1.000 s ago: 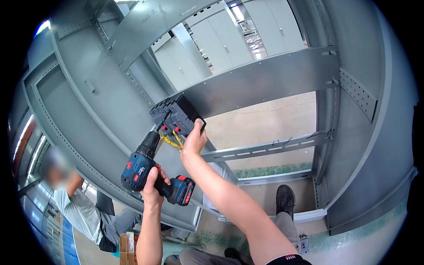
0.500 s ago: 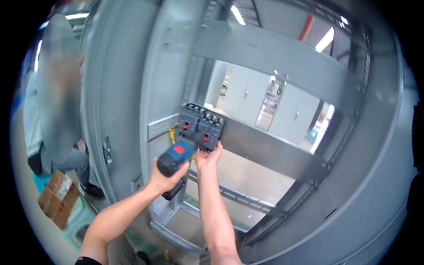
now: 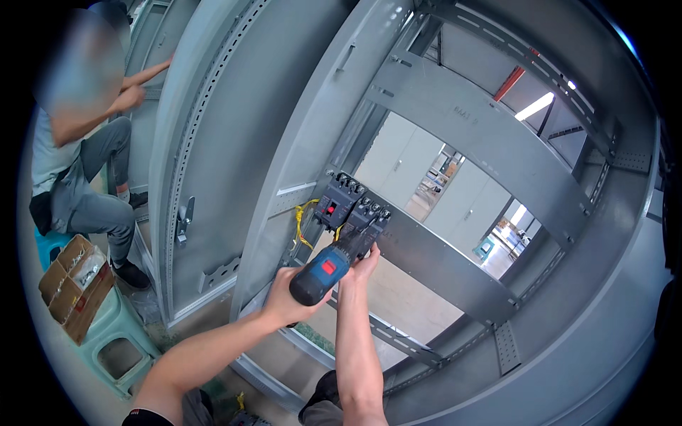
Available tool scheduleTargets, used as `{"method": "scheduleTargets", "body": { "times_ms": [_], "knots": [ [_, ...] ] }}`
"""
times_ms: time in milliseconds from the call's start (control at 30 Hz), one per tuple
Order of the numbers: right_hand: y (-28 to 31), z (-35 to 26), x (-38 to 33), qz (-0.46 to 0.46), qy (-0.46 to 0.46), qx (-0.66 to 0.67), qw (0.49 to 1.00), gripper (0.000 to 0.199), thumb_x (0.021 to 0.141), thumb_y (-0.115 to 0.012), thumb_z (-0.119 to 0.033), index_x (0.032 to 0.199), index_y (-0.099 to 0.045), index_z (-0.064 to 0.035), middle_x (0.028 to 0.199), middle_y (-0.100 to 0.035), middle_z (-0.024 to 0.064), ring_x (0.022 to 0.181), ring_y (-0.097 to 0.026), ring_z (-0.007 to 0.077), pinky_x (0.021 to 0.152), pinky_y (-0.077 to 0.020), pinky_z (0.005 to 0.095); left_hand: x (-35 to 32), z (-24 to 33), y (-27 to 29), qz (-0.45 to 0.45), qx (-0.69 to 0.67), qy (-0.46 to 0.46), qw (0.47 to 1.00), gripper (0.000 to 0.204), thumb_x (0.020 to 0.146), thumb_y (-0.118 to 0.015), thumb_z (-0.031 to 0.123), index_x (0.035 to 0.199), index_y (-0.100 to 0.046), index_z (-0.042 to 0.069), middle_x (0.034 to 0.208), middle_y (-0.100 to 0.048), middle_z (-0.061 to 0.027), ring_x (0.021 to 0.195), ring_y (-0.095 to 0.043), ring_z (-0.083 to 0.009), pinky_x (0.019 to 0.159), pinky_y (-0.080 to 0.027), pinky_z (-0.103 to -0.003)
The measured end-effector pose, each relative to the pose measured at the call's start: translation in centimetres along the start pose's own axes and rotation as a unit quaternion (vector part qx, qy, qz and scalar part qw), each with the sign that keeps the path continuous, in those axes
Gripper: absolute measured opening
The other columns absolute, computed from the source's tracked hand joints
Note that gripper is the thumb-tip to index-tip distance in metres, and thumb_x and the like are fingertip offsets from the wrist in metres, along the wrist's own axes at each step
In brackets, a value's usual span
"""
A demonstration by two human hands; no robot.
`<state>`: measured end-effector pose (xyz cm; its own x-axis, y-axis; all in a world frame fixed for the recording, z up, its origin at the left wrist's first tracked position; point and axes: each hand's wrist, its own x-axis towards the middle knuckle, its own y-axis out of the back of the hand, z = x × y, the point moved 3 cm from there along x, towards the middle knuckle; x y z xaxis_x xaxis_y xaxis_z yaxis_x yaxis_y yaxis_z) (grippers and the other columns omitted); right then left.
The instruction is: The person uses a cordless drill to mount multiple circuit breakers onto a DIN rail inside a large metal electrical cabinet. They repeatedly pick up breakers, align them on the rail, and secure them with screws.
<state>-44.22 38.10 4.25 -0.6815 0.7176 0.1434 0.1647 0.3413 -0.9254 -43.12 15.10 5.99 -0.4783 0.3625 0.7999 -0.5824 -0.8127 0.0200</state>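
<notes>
My left hand is closed around the grip of a blue and black cordless drill with a red patch on its back. The drill's nose points up and away at the right one of two dark moulded-case circuit breakers; its tip cannot be made out against the dark case. My right hand grips that breaker's lower end from below, some fingers hidden behind drill and breaker. Close on the left sits the other circuit breaker, with a red button. Yellow wires hang beside and below it.
The breakers sit at the left end of a grey crossbar inside a metal cabinet frame. A cabinet door with a latch stands left. Beyond it, a co-worker sits near a cardboard box of small parts on a green stool.
The view has shifted, so the breakers appear farther right. The drill has moved from below, between the breakers, to overlap the right one. Both hands keep their holds.
</notes>
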Motion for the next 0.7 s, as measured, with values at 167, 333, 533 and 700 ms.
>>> {"method": "scheduleTargets", "body": {
  "times_ms": [167, 333, 533, 700],
  "knots": [
    [-2.2, -0.2, -1.6, 0.031, 0.020, 0.005, 0.999, 0.045, 0.092, -0.042, -0.039, 0.109, -0.062, -0.0024, 0.106, -0.066, 0.0147, 0.097, -0.063, 0.0319, 0.086, -0.0528, 0.0470, 2.0, 0.2, -0.4, -0.012, -0.051, 0.055, 0.997, 0.015, 0.078, -0.074, 0.011, 0.073, -0.065, -0.001, 0.062, -0.065, -0.0053, 0.057, -0.062, -0.0099, 0.054, -0.049, -0.031],
    [-1.6, -0.5, -0.9, 0.013, 0.023, -0.003, 1.000, 0.046, 0.094, -0.040, -0.039, 0.116, -0.058, -0.0029, 0.114, -0.062, 0.0144, 0.107, -0.058, 0.0299, 0.096, -0.0471, 0.0463, 2.0, -0.5, -0.6, -0.022, -0.022, 0.054, 0.998, 0.015, 0.079, -0.073, 0.010, 0.074, -0.065, -0.001, 0.062, -0.064, -0.0036, 0.058, -0.058, -0.0071, 0.055, -0.048, -0.028],
    [-3.2, -0.7, -2.1, 0.050, 0.046, -0.012, 0.998, 0.044, 0.096, -0.039, -0.037, 0.118, -0.057, -0.0040, 0.120, -0.060, 0.0135, 0.110, -0.056, 0.0281, 0.100, -0.0444, 0.0457, 3.0, 1.3, -0.2, -0.041, -0.028, 0.067, 0.997, 0.015, 0.078, -0.073, 0.011, 0.082, -0.067, -0.002, 0.068, -0.067, -0.0047, 0.063, -0.060, -0.0077, 0.060, -0.050, -0.029],
    [-4.3, -0.1, -2.7, 0.086, 0.068, -0.002, 0.994, 0.049, 0.097, -0.037, -0.043, 0.124, -0.054, -0.0058, 0.128, -0.054, 0.0130, 0.119, -0.050, 0.0270, 0.104, -0.0395, 0.0449, 4.7, 3.3, 0.4, -0.058, -0.033, 0.108, 0.992, 0.021, 0.079, -0.072, 0.013, 0.092, -0.068, -0.002, 0.076, -0.069, -0.0070, 0.070, -0.061, -0.0084, 0.065, -0.051, -0.030]
  ]
}}
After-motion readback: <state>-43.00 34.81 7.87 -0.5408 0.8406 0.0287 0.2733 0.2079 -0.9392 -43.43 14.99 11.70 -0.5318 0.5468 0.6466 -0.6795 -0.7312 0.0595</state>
